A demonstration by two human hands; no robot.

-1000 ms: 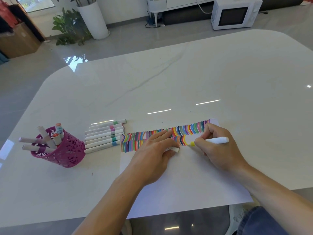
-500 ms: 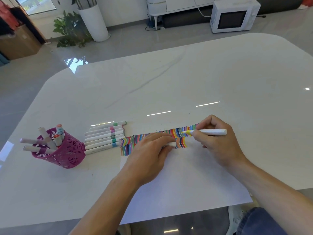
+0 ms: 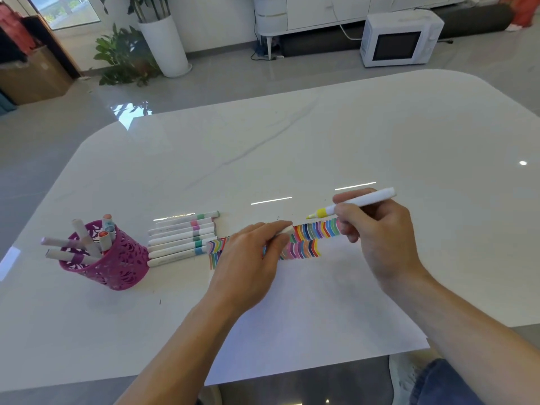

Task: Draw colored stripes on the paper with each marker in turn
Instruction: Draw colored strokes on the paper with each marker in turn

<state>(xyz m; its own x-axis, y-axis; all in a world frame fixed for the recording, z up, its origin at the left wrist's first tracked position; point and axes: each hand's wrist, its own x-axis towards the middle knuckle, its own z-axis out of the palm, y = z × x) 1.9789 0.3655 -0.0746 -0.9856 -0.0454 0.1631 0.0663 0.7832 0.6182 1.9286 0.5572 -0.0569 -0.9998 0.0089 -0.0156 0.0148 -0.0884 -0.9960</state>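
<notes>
I see the yellow marker [image 3: 371, 199] in the right hand [image 3: 380, 238], with the fingers and thumb curled round its white barrel. It lies almost level, its uncapped yellow tip pointing left and sitting just past the far edge of the stripes [image 3: 315, 232]. I cannot tell whether the tip touches anything (from my feed it looks lifted).

The stripes run in two short rows of many colours along the far edge of the paper [image 3: 306, 302]. This white sheet lies flat at the near side of the table [image 3: 321, 141], and its near corner hangs over the table's edge.

The left hand [image 3: 248, 258] rests palm down on the paper over the left part of the stripes. Its fingertips pinch a small white cap [image 3: 285, 230], which sits just beside the upper row of stripes.

Left of the paper, a row of capped markers [image 3: 182, 238] lies side by side on the table, their coloured bands toward the sheet. Further left stands a pink cut-out cup [image 3: 117, 264] with several more pens [image 3: 84, 244] leaning out of it.

Beyond the table, on the floor, are a white microwave [image 3: 400, 39], a tall white planter [image 3: 166, 45] with a leafy plant [image 3: 122, 54] beside it, and a cardboard box [image 3: 32, 77].
</notes>
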